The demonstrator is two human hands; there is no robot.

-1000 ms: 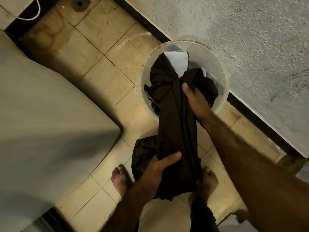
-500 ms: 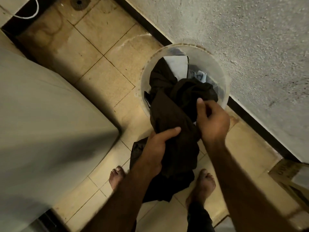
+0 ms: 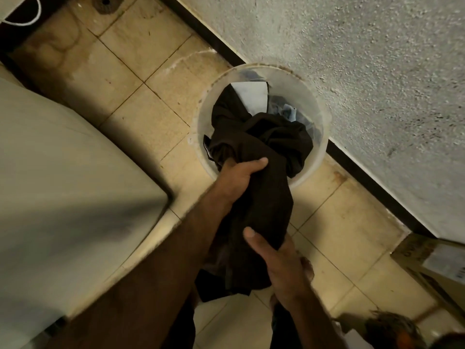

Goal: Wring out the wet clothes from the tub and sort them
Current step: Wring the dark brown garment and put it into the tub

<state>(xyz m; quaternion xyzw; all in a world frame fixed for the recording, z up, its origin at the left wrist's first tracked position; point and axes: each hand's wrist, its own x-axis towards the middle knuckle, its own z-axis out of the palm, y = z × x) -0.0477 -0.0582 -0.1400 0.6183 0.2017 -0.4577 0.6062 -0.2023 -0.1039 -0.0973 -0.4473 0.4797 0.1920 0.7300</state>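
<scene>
The dark brown garment [image 3: 264,197] is half out of the translucent plastic tub [image 3: 320,149]. Its upper bulk is heaped inside and drapes over the near rim, and the rest runs down as a thick bunched rope toward the person. Both hands are on it, one above the other and apart. The left hand [image 3: 239,180] grips it right at the tub's near edge, thumb laid across the cloth. The right hand [image 3: 279,263] is clamped round it lower down, thumb on top, fingers wrapped behind. Below that grip the loose tail hangs in folds between the legs.

Behind the brown heap, a white cloth [image 3: 254,96] and some bluish-grey pieces [image 3: 286,110] lie in the tub. The tub stands on the beige tiled floor [image 3: 141,114], tight against the rough plastered wall [image 3: 364,71]. A bare foot [image 3: 309,269] shows just beside the right hand. A cardboard box [image 3: 432,258] sits at the right, a large pale flat-topped unit [image 3: 63,185] fills the left, and a floor drain [image 3: 105,3] is at the top edge.
</scene>
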